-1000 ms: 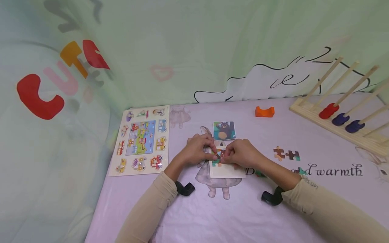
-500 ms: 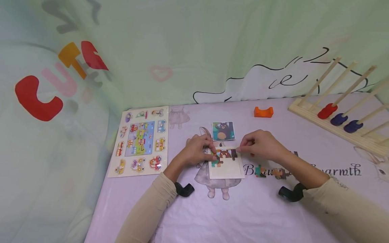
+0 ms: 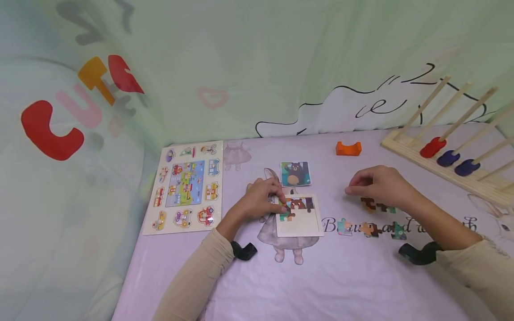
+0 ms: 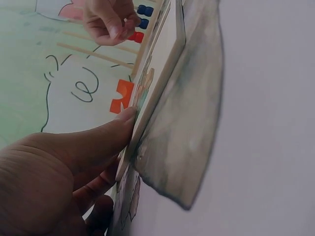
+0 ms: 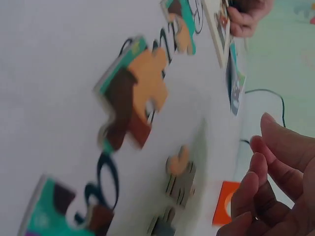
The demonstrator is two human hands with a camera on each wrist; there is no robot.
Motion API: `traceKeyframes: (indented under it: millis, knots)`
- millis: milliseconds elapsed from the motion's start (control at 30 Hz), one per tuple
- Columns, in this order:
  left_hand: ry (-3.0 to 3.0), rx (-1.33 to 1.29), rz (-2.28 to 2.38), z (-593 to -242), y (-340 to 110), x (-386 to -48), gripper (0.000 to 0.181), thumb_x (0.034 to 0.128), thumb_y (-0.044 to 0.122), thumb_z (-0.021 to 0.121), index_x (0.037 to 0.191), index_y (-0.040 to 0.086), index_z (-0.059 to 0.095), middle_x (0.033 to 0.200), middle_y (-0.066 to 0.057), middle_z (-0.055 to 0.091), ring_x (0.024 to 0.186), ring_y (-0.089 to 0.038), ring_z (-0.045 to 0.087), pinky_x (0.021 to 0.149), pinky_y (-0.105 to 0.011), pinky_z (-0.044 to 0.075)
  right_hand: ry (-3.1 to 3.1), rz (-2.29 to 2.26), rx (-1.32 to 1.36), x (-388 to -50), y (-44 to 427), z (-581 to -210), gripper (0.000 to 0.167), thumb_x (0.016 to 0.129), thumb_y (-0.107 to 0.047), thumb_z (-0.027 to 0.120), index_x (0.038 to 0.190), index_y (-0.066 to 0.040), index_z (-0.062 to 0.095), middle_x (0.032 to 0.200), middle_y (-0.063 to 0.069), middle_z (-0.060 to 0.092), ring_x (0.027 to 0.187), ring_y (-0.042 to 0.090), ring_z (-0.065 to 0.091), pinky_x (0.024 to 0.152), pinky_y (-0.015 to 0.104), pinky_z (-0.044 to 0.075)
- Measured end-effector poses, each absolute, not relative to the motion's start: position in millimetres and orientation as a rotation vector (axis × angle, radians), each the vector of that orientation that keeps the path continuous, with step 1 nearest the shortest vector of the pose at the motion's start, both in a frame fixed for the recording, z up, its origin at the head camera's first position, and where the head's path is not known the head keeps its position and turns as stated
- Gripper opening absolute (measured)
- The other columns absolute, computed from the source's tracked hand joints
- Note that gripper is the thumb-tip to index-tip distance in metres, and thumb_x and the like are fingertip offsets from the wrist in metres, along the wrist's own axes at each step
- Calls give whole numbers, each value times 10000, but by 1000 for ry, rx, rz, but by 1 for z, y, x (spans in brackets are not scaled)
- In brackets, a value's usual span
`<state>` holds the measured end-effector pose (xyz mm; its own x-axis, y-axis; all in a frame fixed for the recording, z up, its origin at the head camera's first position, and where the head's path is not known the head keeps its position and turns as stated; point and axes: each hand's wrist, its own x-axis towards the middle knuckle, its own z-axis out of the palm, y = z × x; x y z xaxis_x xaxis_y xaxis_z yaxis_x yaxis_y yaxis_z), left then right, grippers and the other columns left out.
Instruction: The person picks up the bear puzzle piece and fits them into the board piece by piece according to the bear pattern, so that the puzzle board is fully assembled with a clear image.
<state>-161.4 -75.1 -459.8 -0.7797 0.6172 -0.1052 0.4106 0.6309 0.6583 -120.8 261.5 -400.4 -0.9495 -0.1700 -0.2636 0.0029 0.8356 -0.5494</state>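
Note:
My left hand (image 3: 263,198) holds the left edge of a small wooden puzzle tray (image 3: 299,225), its thumb (image 4: 101,140) on the rim and its fingers curled at the side. Bear pieces (image 3: 297,203) fill the tray's upper row and part of the left side; the fingers partly hide them. Right of the tray, my right hand (image 3: 379,185) hovers with loosely bent fingers and nothing between them. Below it lie several loose jigsaw pieces, including a tan-and-brown one (image 5: 140,81) and a green one (image 3: 399,230). A bear picture card (image 3: 295,173) lies just behind the tray.
A vehicle peg puzzle board (image 3: 217,207) lies at the left. An orange block (image 3: 348,149) with a curved notch stands toward the back. A wooden bead rack (image 3: 445,167) with red and blue beads occupies the right. Printed curtains hang behind and at the left.
My right hand has let go of a piece at the tray's upper right and moved right, over the loose pieces. The left hand has stayed on the tray.

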Motion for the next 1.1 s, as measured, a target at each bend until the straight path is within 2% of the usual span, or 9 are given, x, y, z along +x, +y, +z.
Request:
traceKeyframes:
  millis: [300,700,1100]
  knots:
    - [2530,823,912,-461,-75,-161,177,805,351,867,897,260,747,1220,95,622,1102,-177,489,920,-398,291,2724,-732,-143,-121,292,-410,334,855,-405,822,1021,-120,771,809,-30,656,839,211,535,636,275,429]
    - [2531,829,920,-460,-75,-160,160,807,348,865,885,275,746,1195,104,622,1076,-170,486,909,-396,291,2686,-711,-104,-119,306,-421,414,812,-402,856,1084,-107,754,879,11,630,862,222,535,638,286,422]
    - [2535,826,908,-459,-75,-160,159,814,350,859,892,274,743,1210,103,621,1097,-169,485,917,-394,292,2706,-699,-124,-117,306,-428,350,790,-327,879,1031,-105,755,881,15,635,856,229,527,634,289,411]
